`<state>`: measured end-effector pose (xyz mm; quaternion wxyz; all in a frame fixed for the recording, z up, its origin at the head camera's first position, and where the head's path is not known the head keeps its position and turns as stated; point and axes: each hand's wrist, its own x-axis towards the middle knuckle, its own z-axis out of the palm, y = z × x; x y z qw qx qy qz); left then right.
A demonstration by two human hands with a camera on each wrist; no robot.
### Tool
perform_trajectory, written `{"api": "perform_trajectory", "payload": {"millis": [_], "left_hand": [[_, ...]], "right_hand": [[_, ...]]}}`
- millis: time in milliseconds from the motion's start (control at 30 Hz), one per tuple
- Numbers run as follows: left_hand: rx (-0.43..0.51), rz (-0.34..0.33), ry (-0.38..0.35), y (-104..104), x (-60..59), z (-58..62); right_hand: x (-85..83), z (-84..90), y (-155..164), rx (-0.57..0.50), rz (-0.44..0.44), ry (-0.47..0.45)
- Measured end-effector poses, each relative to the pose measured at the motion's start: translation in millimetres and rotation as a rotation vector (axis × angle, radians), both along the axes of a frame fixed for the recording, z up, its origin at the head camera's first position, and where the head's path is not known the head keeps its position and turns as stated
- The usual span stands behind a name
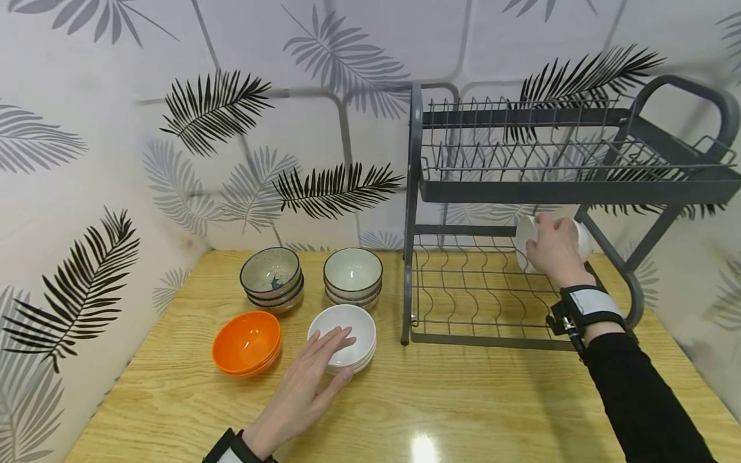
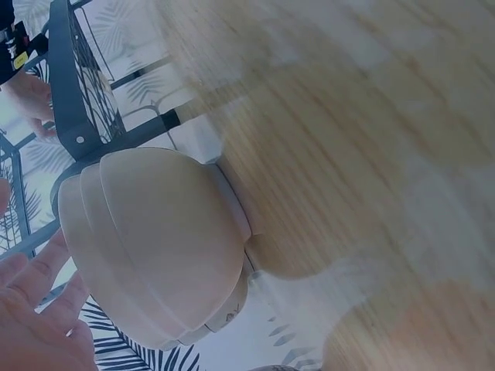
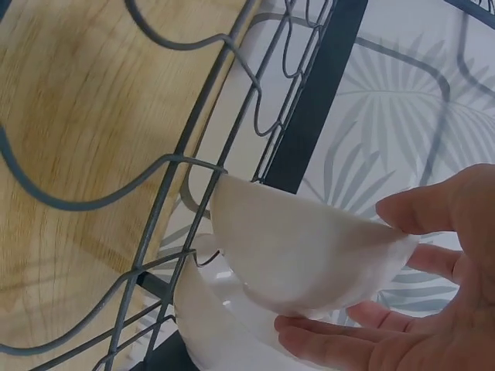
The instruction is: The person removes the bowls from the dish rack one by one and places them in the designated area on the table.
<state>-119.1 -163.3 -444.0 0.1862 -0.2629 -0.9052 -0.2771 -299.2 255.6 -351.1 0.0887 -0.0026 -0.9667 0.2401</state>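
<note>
On the lower tier of the dish rack, my right hand (image 1: 556, 251) grips a white bowl (image 3: 302, 239), tipped on its side. In the right wrist view the thumb is at its rim and fingertips are against its outer wall. Another white bowl (image 3: 220, 328) leans in the wires right beside it. Above the table, my left hand (image 1: 303, 386) has its fingers extended, near a stack of white bowls (image 1: 347, 325). From the head view the fingers overlap the top bowl; the left wrist view shows this stack (image 2: 155, 239) beside the hand. Whether they touch, I cannot tell.
The two-tier dark grey dish rack (image 1: 492, 337) stands at the right, its upper tier overhanging the right hand. Orange bowls (image 1: 249, 344) sit at the left, with speckled grey bowls (image 1: 272, 276) and dark-rimmed pale bowls (image 1: 353, 276) behind. A patterned wall backs the wooden table (image 1: 463, 399).
</note>
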Motion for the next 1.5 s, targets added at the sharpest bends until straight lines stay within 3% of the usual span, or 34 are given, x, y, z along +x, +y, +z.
{"api": "perform_trajectory", "payload": {"millis": [567,967,1233,1333,1500], "left_hand": [[0.010,-0.006,-0.008,-1,0.9,1.5],[0.015,-0.019,0.019,1,-0.5,1.5],[0.011,-0.020,0.039,2,-1.2,0.3],[0.012,-0.022,0.051,2,-1.1,0.8],[0.007,-0.024,0.065,3,-1.1,2.9]], "right_hand": [[-8.0,-3.6,-6,0.073,0.025,0.064],[-0.8,3.9,-7,0.198,0.031,0.361],[6.6,9.3,-14,0.184,0.084,0.532],[11.8,11.6,-17,0.115,0.094,0.501],[21.0,16.3,-18,-0.039,0.093,0.330]]}}
